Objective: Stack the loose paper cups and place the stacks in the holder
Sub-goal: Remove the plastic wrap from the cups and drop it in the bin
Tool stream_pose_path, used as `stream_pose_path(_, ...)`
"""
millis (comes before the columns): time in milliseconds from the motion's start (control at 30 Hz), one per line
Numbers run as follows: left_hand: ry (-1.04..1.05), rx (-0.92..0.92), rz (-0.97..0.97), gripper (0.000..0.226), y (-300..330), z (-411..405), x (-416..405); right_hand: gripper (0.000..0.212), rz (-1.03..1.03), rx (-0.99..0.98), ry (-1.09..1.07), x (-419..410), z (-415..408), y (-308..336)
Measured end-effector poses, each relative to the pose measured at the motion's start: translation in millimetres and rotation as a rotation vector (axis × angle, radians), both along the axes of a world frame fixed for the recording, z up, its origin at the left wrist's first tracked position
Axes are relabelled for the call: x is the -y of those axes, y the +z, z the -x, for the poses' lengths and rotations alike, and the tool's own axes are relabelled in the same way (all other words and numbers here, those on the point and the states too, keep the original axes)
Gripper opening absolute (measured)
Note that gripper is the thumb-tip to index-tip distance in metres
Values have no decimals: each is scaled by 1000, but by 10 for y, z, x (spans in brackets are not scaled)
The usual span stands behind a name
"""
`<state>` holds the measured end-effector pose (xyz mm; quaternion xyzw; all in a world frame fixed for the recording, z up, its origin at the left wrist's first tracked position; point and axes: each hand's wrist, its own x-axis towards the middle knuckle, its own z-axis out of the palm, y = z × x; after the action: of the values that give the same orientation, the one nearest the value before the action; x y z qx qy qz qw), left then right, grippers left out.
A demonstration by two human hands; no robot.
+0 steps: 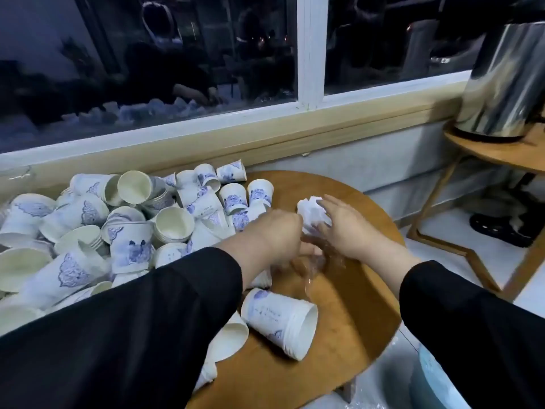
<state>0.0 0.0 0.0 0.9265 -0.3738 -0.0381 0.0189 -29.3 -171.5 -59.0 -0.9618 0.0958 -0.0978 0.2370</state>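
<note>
White paper cups with blue print [97, 231] mostly lie loose across our round wooden counter [348, 314]; no holder visible. Right hand [342, 228] grasps a blurry cup [311, 212]; left hand's [277, 234] grip, can't tell.

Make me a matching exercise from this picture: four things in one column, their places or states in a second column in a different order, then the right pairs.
Things:
1. Stack of cups lying on its side
2. Metal kettle
3. Right hand
4. Heap of loose cups

Places or states:
A. On the small side table at the far right
B. Piled at the left, below the window sill
C. On the round wooden table, near its front edge, mouth turned right
D. Resting on a white cup at the middle of the round table

Pairs: 1-C, 2-A, 3-D, 4-B
</note>
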Motion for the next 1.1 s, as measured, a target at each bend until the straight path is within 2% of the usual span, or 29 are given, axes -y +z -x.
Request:
stream_pose_path(67, 24, -25, -114, 60, -69, -44, 120, 65, 15, -63, 18, 86, -145, -11)
stream_pose_path(133, 23, -71, -137, 66, -148, -69, 173, 73, 76, -198, 57, 166, -250, -11)
stream_pose_path(200, 8, -96, -123, 56, -204, -79, 190, 76, 128, -281, 105, 207, -348, -44)
stream_pose_path(300, -11, -74, -158, 40, -261, -65, 181, 68, 136, -255, 128, 207, -445, -74)
stream_pose_path(500, -28, -31, -98, 29, -312, -80, 221, 58, 76, -148, 38, 271, -489, -175)
stream_pose_path(600, -25, -14, -47, 20, -349, -103, 232, 22, 84, -152, 3, 269, -469, -163)
stream_pose_path(700, -27, 6, 4, 12, -336, -114, 211, 5, 182, -58, -84, 214, -385, -201)
stream_pose_path(733, -21, 2, 21, 12, -316, -114, 202, 9, 194, -30, -92, 207, -368, -243)
stream_pose_path(767, -14, 0, 35, 14, -279, -109, 193, 15, 176, -16, -83, 209, -352, -275)
stream_pose_path(867, 27, -40, 24, 27, -137, -65, 183, 12, 26, 16, -16, 225, -303, -275)
stream_pose_path(933, 48, -77, 9, 35, -33, -21, 169, 12, -39, 121, -40, 233, -254, -246)
stream_pose_path(1033, 40, -94, -29, 47, 73, 18, 128, 17, -70, 287, -109, 267, -134, -92)
stream_pose_path(1100, 45, -109, -77, 58, 109, 23, 84, 14, -65, 286, -110, 301, -38, 17)
